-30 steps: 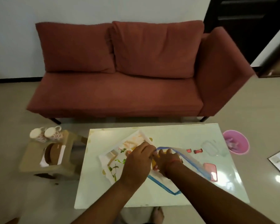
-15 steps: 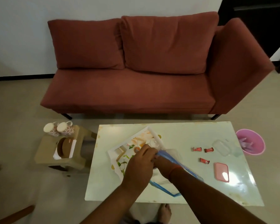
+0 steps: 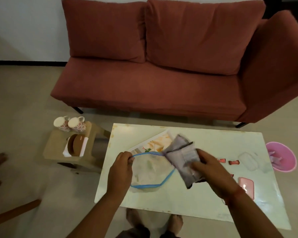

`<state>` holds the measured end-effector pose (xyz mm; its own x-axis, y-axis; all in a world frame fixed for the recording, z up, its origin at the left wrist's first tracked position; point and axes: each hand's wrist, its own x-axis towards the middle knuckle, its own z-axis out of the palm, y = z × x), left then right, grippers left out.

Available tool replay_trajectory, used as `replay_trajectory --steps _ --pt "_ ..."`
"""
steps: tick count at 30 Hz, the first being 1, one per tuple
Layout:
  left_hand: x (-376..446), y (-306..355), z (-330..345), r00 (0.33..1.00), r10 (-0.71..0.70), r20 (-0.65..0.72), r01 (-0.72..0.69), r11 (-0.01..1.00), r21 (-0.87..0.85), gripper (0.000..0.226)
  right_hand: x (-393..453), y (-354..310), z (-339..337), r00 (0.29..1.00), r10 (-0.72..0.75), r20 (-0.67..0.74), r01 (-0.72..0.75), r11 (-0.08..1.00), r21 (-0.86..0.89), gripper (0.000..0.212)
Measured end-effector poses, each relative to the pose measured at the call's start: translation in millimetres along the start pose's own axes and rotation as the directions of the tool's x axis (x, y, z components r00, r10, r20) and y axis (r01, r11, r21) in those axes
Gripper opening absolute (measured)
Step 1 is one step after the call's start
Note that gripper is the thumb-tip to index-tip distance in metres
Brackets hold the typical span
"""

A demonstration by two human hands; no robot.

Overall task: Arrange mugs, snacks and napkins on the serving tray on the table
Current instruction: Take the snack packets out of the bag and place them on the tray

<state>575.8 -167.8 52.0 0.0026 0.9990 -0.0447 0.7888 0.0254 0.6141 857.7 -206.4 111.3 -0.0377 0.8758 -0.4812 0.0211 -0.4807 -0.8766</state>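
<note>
Since half a second ago, a greyish packet (image 3: pixel 182 162) is drawn from the blue-rimmed bag (image 3: pixel 150 170), pinched by the right hand (image 3: pixel 207 166); the left hand (image 3: pixel 121 169) grips the rim. Mugs (image 3: pixel 70 124) remain at left, off the serving tray (image 3: pixel 155 140).

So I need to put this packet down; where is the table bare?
Bare: the far right stretch of the table, and the near edge below the zip bag. Crowded: candies, clear box, pink lid rightward.
</note>
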Motion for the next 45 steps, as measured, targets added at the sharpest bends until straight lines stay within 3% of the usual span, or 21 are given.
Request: replay_trajectory --steps 2,5,9,12,14,16,18,19,20,22,25,27,31,33,35,38,41,43,45 --pt "-8.0 -9.3 -3.1 0.999 -0.04 0.0 0.04 0.999 0.006 0.014 22.8 24.3 -11.7 0.988 0.107 -0.114 -0.077 0.967 0.241 0.034" --pt "-22.7 -19.2 -5.5 0.996 -0.09 0.007 0.09 0.996 0.026 0.012 80.4 78.6 -10.8 0.916 0.326 -0.233 -0.25 0.919 0.306 0.03" --pt "-40.0 -22.7 -5.5 0.986 -0.166 0.027 0.165 0.985 0.057 0.013 153.5 142.9 19.0 0.79 0.585 -0.184 -0.518 0.797 0.31 0.021" --pt "-47.3 -23.9 -2.6 0.979 -0.199 0.034 0.196 0.978 0.065 0.016 194.2 175.6 38.4 0.763 0.64 -0.086 -0.585 0.741 0.329 0.03" --pt "-48.3 -21.7 -2.3 0.98 -0.192 0.044 0.189 0.98 0.061 0.017 208.7 187.1 44.7 0.78 0.626 -0.021 -0.593 0.75 0.293 0.034" --pt "-46.3 -17.8 -1.0 0.979 -0.195 0.061 0.192 0.98 0.049 0.016 208.9 193.1 43.0 0.833 0.552 -0.038 -0.541 0.826 0.155 0.042" --pt "-41.7 -9.7 -2.7 0.968 -0.234 0.092 0.235 0.972 0.0 0.016 188.4 184.5 32.1 0.946 0.325 -0.015 -0.325 0.943 -0.065 0.057" --pt "-38.1 -3.2 -5.3 0.961 -0.25 0.118 0.256 0.966 -0.036 0.017 172.2 178.2 23.6 0.975 0.206 0.082 -0.191 0.968 -0.161 0.065" --pt "-33.4 3.9 -8.5 0.952 -0.264 0.157 0.278 0.958 -0.073 0.018 151.4 166.1 16.5 0.971 0.136 0.198 -0.089 0.969 -0.23 0.07" --pt "-22.5 21.1 -16.8 0.925 -0.291 0.244 0.333 0.931 -0.152 0.021 110.9 139.4 0.9 0.905 0.135 0.404 -0.008 0.954 -0.301 0.067" --pt "-7.1 49.2 -30.2 0.887 -0.322 0.33 0.427 0.844 -0.325 0.025 65.0 101.9 -19.0 0.803 0.15 0.577 0.058 0.943 -0.327 0.061" --pt "1.2 68.5 -39.7 0.863 -0.349 0.366 0.496 0.729 -0.473 0.02 43.1 82.5 -30.5 0.784 0.099 0.612 0.081 0.963 -0.258 0.072" --pt "16.8 99.0 -62.1 0.837 -0.389 0.386 0.546 0.535 -0.645 0.018 5.3 40.6 -51.6 0.756 -0.04 0.654 -0.012 0.997 0.076 0.076" --pt "23.2 107.4 -69.9 0.829 -0.386 0.404 0.547 0.413 -0.728 0.017 -9.2 22.1 -55.5 0.767 -0.096 0.635 0.032 0.993 0.112 0.076" --pt "24.7 115.6 -77.1 0.82 -0.347 0.455 0.556 0.295 -0.777 0.023 -22.5 6.2 -50.1 0.821 -0.133 0.555 0.101 0.991 0.089 0.065" --pt "24.3 125.3 -80.5 0.846 -0.296 0.443 0.504 0.172 -0.847 0.031 -31.7 -6.9 -33.7 0.938 -0.225 0.265 0.206 0.974 0.097 0.024" --pt "13.8 134.1 -82.8 0.865 -0.263 0.427 0.453 0.045 -0.89 0.054 -39.3 -13.8 -25.4 0.965 -0.26 0.024 0.252 0.951 0.179 0.009" --pt "4.2 133.6 -77.1 0.861 -0.173 0.479 0.495 0.065 -0.866 0.073 -44.3 -19.0 -20.8 0.963 -0.255 -0.089 0.269 0.937 0.225 0.01" --pt "-9.3 134.4 -70.7 0.817 -0.145 0.558 0.576 0.249 -0.778 0.078 -49.1 -23.9 -14.8 0.957 -0.236 -0.17 0.278 0.914 0.296 0.014"
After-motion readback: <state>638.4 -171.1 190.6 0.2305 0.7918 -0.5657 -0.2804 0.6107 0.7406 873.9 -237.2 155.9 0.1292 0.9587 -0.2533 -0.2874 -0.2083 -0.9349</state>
